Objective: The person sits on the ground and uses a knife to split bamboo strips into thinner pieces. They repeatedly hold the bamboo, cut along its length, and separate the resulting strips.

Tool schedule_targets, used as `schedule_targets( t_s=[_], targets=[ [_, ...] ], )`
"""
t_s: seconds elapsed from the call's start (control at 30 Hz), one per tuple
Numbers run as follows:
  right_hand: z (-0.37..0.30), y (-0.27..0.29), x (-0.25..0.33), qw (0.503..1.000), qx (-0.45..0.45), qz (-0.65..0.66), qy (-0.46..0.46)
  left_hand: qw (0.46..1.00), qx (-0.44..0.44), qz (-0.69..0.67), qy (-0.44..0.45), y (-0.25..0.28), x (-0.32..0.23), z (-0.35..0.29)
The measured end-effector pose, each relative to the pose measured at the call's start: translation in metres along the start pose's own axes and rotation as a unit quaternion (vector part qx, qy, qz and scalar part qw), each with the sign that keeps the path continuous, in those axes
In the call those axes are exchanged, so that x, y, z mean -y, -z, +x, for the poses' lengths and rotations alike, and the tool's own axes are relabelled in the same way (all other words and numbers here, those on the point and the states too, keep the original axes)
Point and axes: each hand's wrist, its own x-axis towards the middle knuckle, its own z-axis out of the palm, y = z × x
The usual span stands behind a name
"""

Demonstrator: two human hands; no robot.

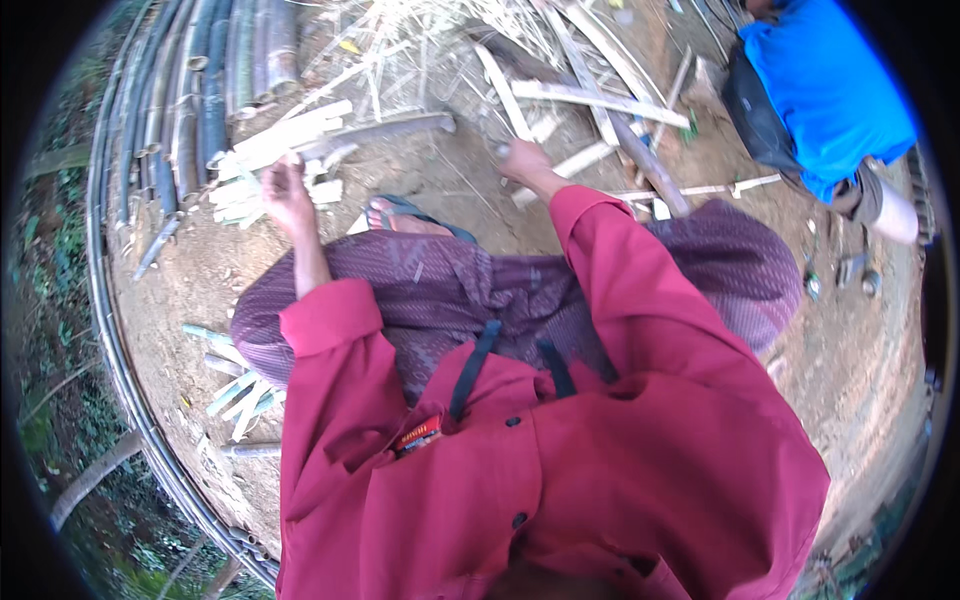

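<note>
My left hand [287, 195] is raised beside a stack of pale split bamboo pieces [285, 140]. Its fingers are curled together at the stack's edge, and whether a thin strip is between them is too blurred to tell. Farther right, my right hand [527, 163] is closed in a fist above the bare soil. A small greyish bit shows at its knuckles, but what it grips is hidden. Between the hands, a long grey-brown piece [385, 130] with a blunt end lies across the stack, touching neither hand.
Bamboo poles [205, 90] lie at the far left. Thin shavings [430, 35] and crossed split lengths [590, 95] cover the far ground. A person in a blue shirt [830, 90] is at the right. More short strips [240, 390] lie by my left knee; a pole railing [125, 370] borders greenery.
</note>
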Motion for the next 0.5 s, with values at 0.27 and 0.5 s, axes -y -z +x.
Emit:
schedule_targets(
  t_s=[0.27, 0.5],
  targets=[
    [0.071, -0.02, -0.049, 0.995, 0.04, 0.09, -0.029, 0.958, 0.025, 0.286, -0.019, -0.014, -0.06, 0.013],
    [-0.051, 0.053, 0.07, 0.983, 0.014, 0.18, 0.034, 0.981, 0.093, 0.026, 0.169, -0.014, -0.078, -0.003]
  ],
)
